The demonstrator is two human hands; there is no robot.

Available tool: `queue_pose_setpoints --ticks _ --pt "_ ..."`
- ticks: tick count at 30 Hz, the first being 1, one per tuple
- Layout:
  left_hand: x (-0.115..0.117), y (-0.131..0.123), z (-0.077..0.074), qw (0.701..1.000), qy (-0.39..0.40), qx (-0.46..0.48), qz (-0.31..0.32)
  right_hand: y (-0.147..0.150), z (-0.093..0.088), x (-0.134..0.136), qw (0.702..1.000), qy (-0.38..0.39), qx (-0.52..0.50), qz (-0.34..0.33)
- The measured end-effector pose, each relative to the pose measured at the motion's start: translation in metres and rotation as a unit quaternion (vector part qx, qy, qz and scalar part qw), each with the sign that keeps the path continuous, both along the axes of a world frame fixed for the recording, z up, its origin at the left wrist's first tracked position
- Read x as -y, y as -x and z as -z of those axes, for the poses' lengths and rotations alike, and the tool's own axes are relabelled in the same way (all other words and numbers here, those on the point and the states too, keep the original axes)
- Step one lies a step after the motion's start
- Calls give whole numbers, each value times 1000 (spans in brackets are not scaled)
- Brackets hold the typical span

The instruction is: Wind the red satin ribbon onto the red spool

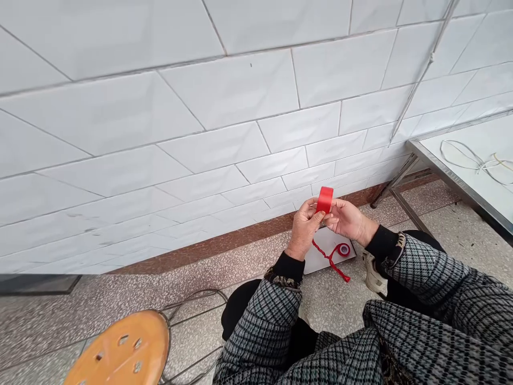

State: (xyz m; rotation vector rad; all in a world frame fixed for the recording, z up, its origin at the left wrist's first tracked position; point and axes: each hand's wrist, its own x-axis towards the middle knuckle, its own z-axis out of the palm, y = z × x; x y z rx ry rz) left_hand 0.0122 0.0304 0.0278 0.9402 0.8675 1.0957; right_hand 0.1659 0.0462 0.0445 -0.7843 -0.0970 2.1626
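A red roll of tape (pixel 324 199) is held up in front of me between both hands. My left hand (pixel 303 227) pinches its lower left side with closed fingers. My right hand (pixel 348 219) grips it from the right, fingers curled round the roll. Below the hands, a white board (pixel 320 256) lies on the floor by the wall. On it sit a second small red tape roll (pixel 343 249) and a twisted red strip (pixel 331 260) that trails off the board's front edge. Both my sleeves are grey checked fabric.
An orange stool seat (pixel 120 347) with holes and a wire frame stands at the lower left. A metal table (pixel 465 160) with loose wires on top is at the right. A white tiled wall (pixel 200 133) faces me, with speckled floor (pixel 340 305) below.
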Motion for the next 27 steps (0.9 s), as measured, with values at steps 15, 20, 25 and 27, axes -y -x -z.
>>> queue_pose_setpoints --ticks 15,20,25,27 --pt "5 15 1 992 52 70 95 -43 -10 -28 686 -556 452 -127" --pt "6 5 1 995 66 78 13 -57 -17 -34 610 -573 536 -110" --pt "4 1 0 994 68 80 18 -61 -12 -32 650 -517 553 -72" --pt "6 0 0 992 74 99 24 -61 -7 -32 657 -502 558 -67"
